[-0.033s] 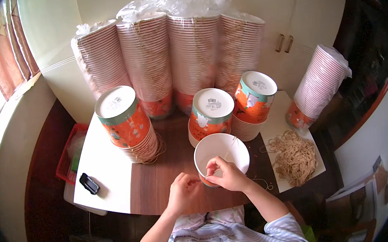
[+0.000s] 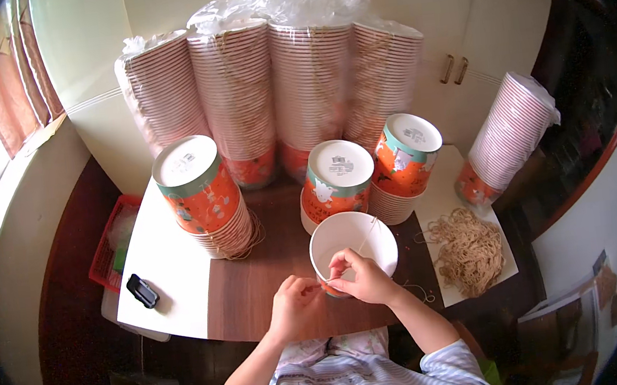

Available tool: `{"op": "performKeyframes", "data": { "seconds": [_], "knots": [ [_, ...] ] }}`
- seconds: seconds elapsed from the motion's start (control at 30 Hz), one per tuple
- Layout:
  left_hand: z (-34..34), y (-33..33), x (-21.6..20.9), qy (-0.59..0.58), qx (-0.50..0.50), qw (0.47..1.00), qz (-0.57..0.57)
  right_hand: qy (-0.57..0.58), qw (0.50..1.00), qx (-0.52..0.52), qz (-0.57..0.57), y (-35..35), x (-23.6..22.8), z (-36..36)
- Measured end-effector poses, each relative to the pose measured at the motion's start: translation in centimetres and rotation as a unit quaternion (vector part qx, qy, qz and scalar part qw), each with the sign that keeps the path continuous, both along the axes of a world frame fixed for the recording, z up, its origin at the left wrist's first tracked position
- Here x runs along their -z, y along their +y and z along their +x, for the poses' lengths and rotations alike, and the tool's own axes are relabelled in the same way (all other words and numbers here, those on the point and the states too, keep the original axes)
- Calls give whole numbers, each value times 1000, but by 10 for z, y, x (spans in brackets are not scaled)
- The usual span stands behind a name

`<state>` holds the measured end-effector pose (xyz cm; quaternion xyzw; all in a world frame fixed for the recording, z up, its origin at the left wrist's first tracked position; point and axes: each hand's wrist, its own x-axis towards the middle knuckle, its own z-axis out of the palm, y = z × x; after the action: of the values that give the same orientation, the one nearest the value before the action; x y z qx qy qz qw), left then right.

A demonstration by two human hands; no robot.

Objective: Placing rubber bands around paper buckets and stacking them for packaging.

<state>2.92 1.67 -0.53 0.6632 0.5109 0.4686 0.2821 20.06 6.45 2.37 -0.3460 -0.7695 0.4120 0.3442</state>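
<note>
A: Hands?
B: Right hand (image 2: 360, 278) pinching string (image 2: 328, 281) at near rim of bucket (image 2: 326, 242). Left hand (image 2: 294, 307) just beside, fingers curled; can't tell its grip.
A: Hidden?
B: Bucket's lower wall, mostly behind right hand.
A: Room?
B: Bare table (image 2: 240, 297) left of left hand.
A: Axis?
B: Near upright, mouth up; upturned stack (image 2: 337, 193) just beyond.

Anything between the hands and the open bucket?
Nothing visible. The right hand is at the near rim of the open bucket, the left hand just beside it; the upturned bucket stack stands behind.
</note>
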Motion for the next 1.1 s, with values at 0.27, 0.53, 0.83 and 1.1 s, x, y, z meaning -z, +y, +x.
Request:
{"op": "performKeyframes", "data": {
  "seconds": [0.27,0.53,0.83,1.1],
  "knots": [
    [14,5,20,39,-89,991,90,8,999,3,-32,0,4,0],
    [10,2,7,12,-87,989,123,17,999,-1,-28,1,2,0],
    [15,3,6,-55,-50,995,70,23,999,0,-29,2,4,0],
    [13,2,13,-282,47,957,-55,32,999,2,-32,2,4,1]
  ]
}}
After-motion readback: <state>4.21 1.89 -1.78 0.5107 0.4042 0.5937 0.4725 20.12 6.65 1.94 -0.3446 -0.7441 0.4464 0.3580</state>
